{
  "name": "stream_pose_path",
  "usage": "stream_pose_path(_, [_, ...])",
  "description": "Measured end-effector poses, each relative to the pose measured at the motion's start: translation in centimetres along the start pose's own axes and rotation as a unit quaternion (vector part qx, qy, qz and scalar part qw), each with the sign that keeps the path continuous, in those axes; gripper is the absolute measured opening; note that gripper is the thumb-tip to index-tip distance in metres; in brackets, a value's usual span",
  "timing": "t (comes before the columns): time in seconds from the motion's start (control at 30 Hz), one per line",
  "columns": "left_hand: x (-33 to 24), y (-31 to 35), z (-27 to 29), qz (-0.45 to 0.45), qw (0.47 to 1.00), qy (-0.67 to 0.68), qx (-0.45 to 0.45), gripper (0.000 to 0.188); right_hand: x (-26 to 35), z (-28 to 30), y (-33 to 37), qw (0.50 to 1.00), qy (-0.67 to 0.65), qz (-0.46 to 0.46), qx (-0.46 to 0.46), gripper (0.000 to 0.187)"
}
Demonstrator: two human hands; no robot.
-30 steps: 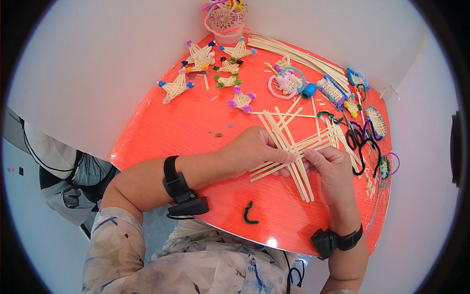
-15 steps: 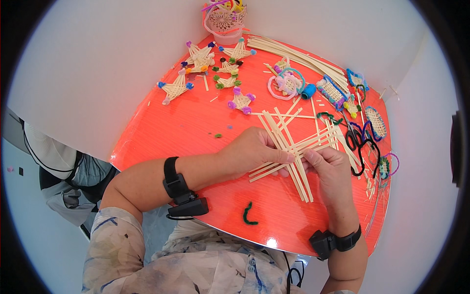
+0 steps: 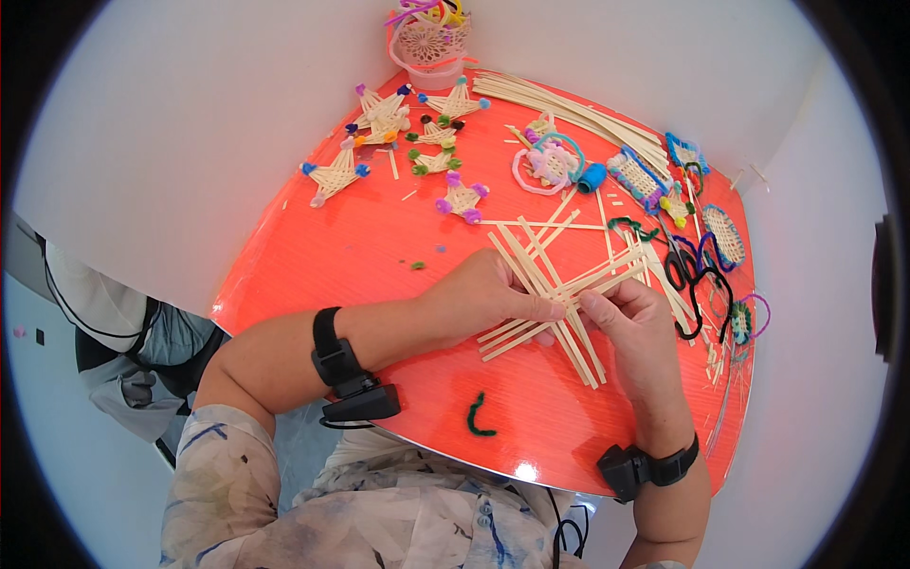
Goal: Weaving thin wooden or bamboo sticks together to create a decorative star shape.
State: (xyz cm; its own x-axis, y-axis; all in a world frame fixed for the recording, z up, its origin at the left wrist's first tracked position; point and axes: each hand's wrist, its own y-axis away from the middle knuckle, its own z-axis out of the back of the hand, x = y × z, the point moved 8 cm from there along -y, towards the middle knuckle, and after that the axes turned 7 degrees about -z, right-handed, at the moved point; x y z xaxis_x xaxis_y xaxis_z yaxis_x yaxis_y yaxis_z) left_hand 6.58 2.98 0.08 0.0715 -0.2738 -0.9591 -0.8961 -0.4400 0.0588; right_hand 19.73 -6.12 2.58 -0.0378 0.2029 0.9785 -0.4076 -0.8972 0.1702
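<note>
Between my two hands is a piece of weaving [image 3: 555, 275] made of pale flat bamboo strips that cross in several directions. My left hand [image 3: 507, 296] pinches its middle, thumb on top and fingers beneath. On the other side my right hand [image 3: 627, 318] grips the strips between thumb and bent fingers, close to the left thumb. Loose strip ends fan out past both hands. The fingertips under the weaving are partly hidden. A short curved dark green pipe cleaner [image 3: 481, 415] lies on the red table [image 3: 322, 256] nearer to me.
Several woven stars with coloured tips [image 3: 336, 174] lie far left. A pink basket [image 3: 428, 47] of pipe cleaners stands at the back beside a bundle of long strips [image 3: 569, 109]. Scissors [image 3: 678, 266], blue thread spool [image 3: 591, 177] and woven pieces [image 3: 725, 235] crowd the right.
The right fingers have shifted slightly on the strips, and the upper strip ends have spread and turned a little. Both hands keep their hold.
</note>
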Motion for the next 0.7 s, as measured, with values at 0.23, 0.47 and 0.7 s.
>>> stream_pose_path(0.23, [-0.18,-0.2,0.17,-0.028,1.0,-0.006,0.007,0.024,-0.14,-0.46,0.01,0.999,-0.033,-0.008,0.008,0.016])
stream_pose_path(0.47, [-0.42,-0.42,-0.03,-0.064,0.998,0.017,-0.008,0.023,-0.42,-0.01,-0.01,1.0,-0.023,0.006,0.004,0.017])
stream_pose_path(0.7, [0.02,-0.21,-0.08,-0.021,0.999,0.04,0.008,0.026,-0.42,-0.19,0.01,0.999,-0.046,0.011,0.004,0.016])
